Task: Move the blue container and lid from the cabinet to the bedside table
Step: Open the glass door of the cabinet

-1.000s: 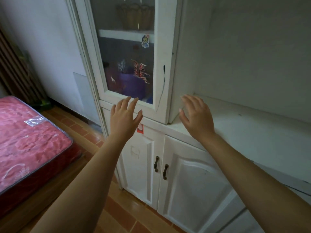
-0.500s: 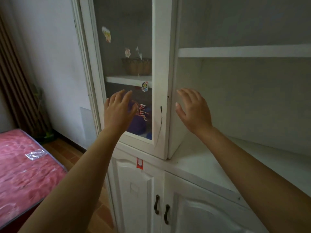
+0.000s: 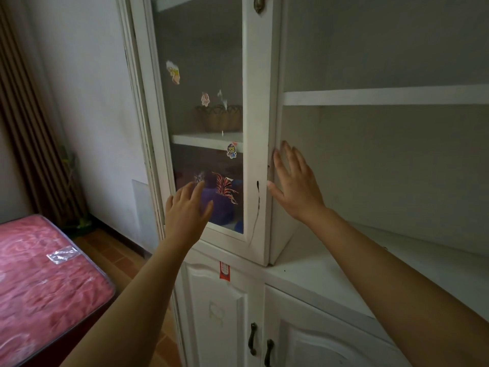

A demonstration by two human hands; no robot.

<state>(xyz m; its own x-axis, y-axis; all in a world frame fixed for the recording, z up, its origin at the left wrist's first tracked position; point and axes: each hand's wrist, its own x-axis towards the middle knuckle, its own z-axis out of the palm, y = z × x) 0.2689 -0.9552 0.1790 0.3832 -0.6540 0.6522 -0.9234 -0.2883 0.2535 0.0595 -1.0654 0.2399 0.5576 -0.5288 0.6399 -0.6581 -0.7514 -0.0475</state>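
From my head camera, I see a tall white cabinet (image 3: 260,128) in front of me. Its glass door (image 3: 203,115) is shut, with little stickers on the glass.

My left hand (image 3: 185,210) is up in front of the bottom of the glass. The fingers are spread wide and my grip has nothing in it. I cannot tell if it touches the glass.

My right hand (image 3: 293,186) is at the edge of the door frame, beside the open shelves. This grip is wide open too and holds nothing. The fingertips look like they are on the frame edge, or just beside it.

Behind the glass, on the lowest shelf, sits the blue container (image 3: 221,207). It looks blue-purple through the glass. My left hand hides part of it. I cannot make out the lid.

A brown basket (image 3: 221,117) is on the shelf above it.

A bed (image 3: 45,282) with a red cover is down on my left.
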